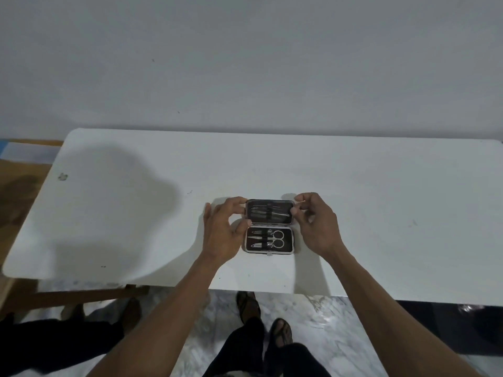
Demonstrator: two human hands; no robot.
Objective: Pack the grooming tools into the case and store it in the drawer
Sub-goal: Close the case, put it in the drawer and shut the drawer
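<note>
Nearest us, this side of the case point(269, 227), we see the front edge of the white surface point(381, 213), with floor and our own feet below it; no drawer shows anywhere, so we cannot tell where the case must go. The case lies open and flat, well in from that edge, its near half holding scissors point(273, 238) and what look like clippers and a file under a dark strap point(264, 239). Just left of the case, our left hand point(223, 229) curls with its fingertips touching the far half's left end; just right of the case, our right hand point(313, 221) pinches loosely at the far half's right end. Neither hand is closed tight, and both seem to grip only the lid half. In that far half, thin metal tools point(268, 212) sit under a second strap, too small to name.

We judge the next move is folding the far half down. The risk: a thin tool may slide out of its strap as the lid tilts and jam the rim, so the case will not shut. With nothing pinning the near half, it may also skid toward the front edge. Beyond the case, the surface runs bare to a plain wall point(245, 63)
</note>
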